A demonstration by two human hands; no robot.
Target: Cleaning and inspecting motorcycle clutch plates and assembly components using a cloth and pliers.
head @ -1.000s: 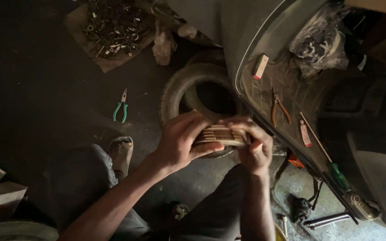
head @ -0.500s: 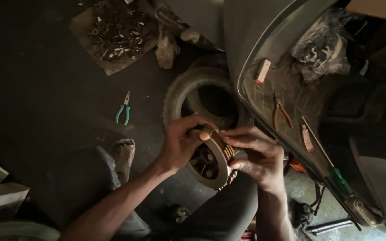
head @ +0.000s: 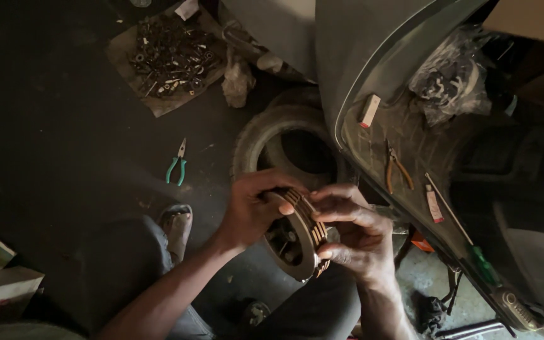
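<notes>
Hands grip a round clutch pack [head: 297,236] over the lap: the left hand [head: 250,211] curls around its rim to steady it, while the right hand [head: 351,236] pinches the stacked plates' edge, tilting it toward view. Beyond lie a small tyre [head: 256,141], green-handled pliers [head: 176,165], and a heap of bolts [head: 170,53] on the floor.

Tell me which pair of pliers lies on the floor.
The green-handled pliers, left of the tyre. The orange-handled pliers lie on the scooter footboard instead.
</notes>
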